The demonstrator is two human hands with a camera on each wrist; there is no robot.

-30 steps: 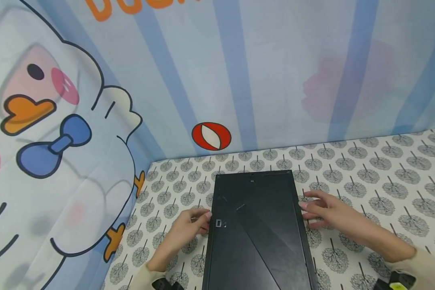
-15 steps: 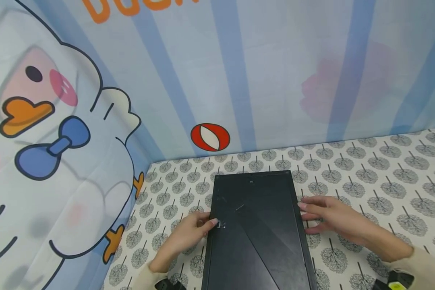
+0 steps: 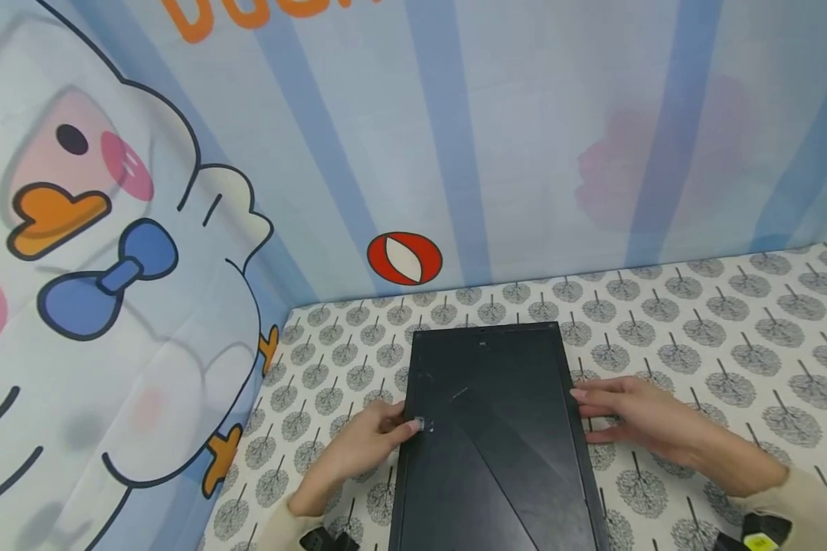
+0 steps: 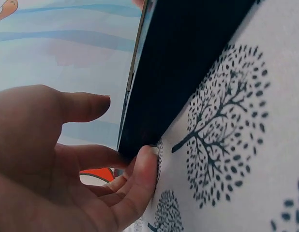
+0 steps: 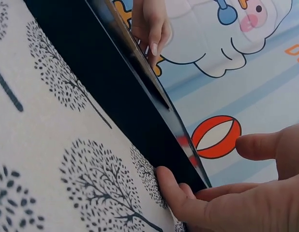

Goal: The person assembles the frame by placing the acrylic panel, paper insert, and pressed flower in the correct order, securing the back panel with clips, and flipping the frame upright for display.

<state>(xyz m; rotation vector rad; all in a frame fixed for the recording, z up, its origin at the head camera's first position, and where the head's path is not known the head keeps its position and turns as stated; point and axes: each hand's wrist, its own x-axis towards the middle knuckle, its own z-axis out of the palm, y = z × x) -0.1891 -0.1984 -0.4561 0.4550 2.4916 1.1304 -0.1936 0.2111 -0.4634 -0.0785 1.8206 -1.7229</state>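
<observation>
A black picture frame (image 3: 485, 467) lies back side up on the patterned cloth, its folded easel leg (image 3: 496, 451) running slantwise down the backing. My left hand (image 3: 361, 448) is at its left edge. That thumb reaches over the backing near a small metal hanger (image 3: 420, 423), and in the left wrist view the fingertips (image 4: 148, 157) are low against the side wall. On the opposite edge is my right hand (image 3: 644, 417), its fingers loosely bent along the side. The right wrist view shows those fingertips (image 5: 169, 181) at the frame's lower side, with the thumb held apart above it.
White cloth (image 3: 744, 367) printed with grey trees covers the table around the frame. Behind it hangs a blue striped backdrop (image 3: 524, 138) with a large cartoon duck (image 3: 172, 367) on the left and a red ball print (image 3: 404, 259).
My left hand has moved slightly right, its thumb now over the frame's edge beside the hanger. The right hand's fingers have drawn a little closer together at the right edge. The frame stays in place.
</observation>
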